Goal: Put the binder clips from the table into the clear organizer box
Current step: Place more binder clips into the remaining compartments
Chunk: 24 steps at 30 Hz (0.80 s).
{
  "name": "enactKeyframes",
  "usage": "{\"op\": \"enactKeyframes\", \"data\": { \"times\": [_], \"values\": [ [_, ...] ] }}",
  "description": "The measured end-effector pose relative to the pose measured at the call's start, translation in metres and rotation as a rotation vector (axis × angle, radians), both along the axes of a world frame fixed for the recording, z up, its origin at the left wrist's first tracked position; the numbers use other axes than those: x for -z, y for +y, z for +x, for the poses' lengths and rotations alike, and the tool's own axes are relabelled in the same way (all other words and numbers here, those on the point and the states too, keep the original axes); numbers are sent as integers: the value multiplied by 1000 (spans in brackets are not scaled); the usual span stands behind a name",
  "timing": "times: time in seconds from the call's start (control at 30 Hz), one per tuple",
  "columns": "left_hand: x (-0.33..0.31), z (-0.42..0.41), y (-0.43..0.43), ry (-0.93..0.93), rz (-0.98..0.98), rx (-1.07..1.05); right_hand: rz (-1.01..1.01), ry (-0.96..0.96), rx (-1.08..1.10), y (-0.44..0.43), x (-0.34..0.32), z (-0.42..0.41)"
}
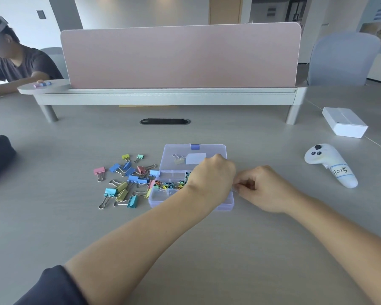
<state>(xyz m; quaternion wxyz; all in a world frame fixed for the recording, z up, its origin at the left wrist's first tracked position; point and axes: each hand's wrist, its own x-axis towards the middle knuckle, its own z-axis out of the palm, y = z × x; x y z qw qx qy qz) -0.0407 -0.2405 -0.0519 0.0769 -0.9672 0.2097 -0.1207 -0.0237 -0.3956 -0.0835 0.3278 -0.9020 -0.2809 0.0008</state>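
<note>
Currently mid-placement, as I read it — left hand (211, 179) is crossed over the right side of the clear organizer box (227, 204), knuckles up, fingers curled down toward the compartments. Its fingertips are hidden, so I can't tell if it holds a clip or nothing. Meanwhile right hand (264, 188) sits at the box's right wall, fingers curled, thumb and forefinger looking to pinch the rim; steadying it, I'd guess. The box's lid (176, 150) lies open flat on the far side, and the middle compartments hold a row of small clips (169, 185). The bigger pastel binder clips (128, 183) lie in a loose pile on the table (229, 260) just left of the box, a few right against its left wall. Most of the job looks undone.

Next move, probably: left hand goes to the pile and takes one clip off the edge, not the tangle. The wire handles overlap, so a grab from the middle could drag neighbours along. Then drop it into a free compartment; the front-left one looks bare.

Surface is a pale grey matte desk, with a cable grommet (165, 121) at centre back. A pink divider panel (180, 56) stands on a grey riser behind it. Off to the right is a white controller (330, 166) with a handwritten tag, and a white carton (344, 125) lies further back. Another person (20, 64) sits far left, and there's a grey chair (343, 60) far right
</note>
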Motion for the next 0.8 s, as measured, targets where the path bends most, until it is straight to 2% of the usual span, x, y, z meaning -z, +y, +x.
{"op": "enactKeyframes", "data": {
  "times": [0.5, 0.67, 0.8],
  "values": [
    [3, 7, 3, -14, 52, -46, 16, 3, 9, 2, -2, -3],
    [2, 13, 9, 53, -112, -72, 7, -8, 10, 0, 1, -1],
    [-2, 8, 7, 58, -104, -103, -7, -57, 9, 1, 0, -2]
  ]
}}
